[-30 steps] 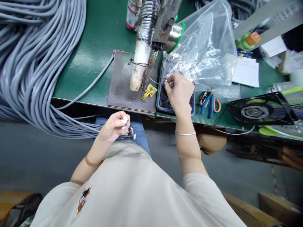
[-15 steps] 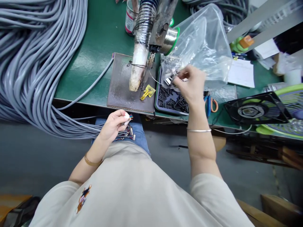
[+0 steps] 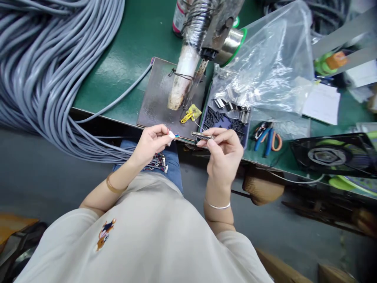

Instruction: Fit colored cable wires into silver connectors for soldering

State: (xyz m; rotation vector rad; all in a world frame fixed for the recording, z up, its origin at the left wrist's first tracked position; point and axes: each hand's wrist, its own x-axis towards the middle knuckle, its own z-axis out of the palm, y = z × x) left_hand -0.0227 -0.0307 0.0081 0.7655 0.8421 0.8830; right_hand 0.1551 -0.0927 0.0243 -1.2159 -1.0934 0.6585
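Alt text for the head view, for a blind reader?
A person's right hand pinches a slim metal connector near the left hand, which holds a cable end with coloured wires, at a green bench beside grey cable coils.

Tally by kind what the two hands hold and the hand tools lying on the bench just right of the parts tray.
cable end with coloured wires, in left hand: 1
metal connector, in right hand: 1
blue-handled pliers: 1
orange-handled tool: 1
Total: 4
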